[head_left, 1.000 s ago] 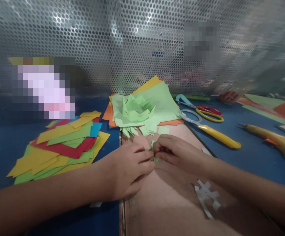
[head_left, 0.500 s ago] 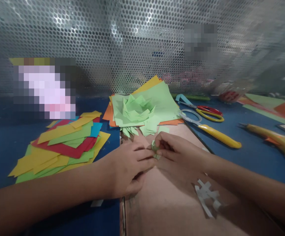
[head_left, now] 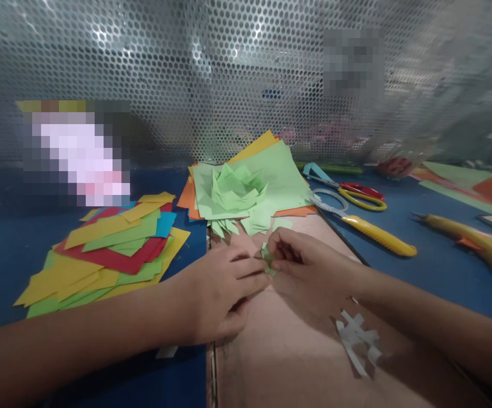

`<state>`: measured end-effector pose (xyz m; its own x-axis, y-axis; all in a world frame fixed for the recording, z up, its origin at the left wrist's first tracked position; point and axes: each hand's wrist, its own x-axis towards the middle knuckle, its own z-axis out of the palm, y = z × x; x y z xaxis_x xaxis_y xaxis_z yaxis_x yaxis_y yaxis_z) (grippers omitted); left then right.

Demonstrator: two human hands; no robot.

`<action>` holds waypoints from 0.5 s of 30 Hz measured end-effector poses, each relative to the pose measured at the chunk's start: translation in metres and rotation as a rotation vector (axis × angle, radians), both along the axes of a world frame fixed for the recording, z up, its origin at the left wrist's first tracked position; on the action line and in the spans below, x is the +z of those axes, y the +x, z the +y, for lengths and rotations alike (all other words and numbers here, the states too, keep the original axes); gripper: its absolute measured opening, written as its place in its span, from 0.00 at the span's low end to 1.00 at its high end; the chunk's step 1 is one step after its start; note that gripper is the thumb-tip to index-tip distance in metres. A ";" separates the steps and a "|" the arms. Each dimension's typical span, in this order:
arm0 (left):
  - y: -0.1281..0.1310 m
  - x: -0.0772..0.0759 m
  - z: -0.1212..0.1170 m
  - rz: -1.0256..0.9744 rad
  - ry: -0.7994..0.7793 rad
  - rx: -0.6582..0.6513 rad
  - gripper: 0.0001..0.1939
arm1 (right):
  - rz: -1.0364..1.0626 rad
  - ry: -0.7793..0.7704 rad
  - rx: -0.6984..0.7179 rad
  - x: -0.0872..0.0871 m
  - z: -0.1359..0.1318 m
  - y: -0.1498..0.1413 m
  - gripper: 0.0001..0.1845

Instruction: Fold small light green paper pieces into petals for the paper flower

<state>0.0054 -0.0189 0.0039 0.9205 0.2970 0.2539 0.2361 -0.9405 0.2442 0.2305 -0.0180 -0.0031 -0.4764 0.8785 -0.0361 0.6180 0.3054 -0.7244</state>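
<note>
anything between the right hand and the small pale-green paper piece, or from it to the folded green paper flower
Nothing visible blocks the right hand; its fingers touch the paper piece. Loose pale-green paper scraps lie between it and the paper flower.

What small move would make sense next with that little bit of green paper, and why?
Perhaps a gentle press with the right hand, the left hand steadying: both hands' fingers meet at the small green paper, low over the board. Its edges look uneven, though fingers hide part of it.
</note>
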 end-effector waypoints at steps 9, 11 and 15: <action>-0.001 0.001 -0.001 -0.023 0.003 -0.004 0.19 | 0.051 -0.050 0.063 0.008 0.004 0.003 0.11; -0.001 0.000 -0.002 -0.019 0.003 0.003 0.19 | 0.081 -0.073 0.079 0.008 0.006 0.005 0.12; -0.001 0.000 -0.001 -0.008 0.004 0.010 0.20 | 0.138 -0.085 0.087 0.005 0.007 0.009 0.11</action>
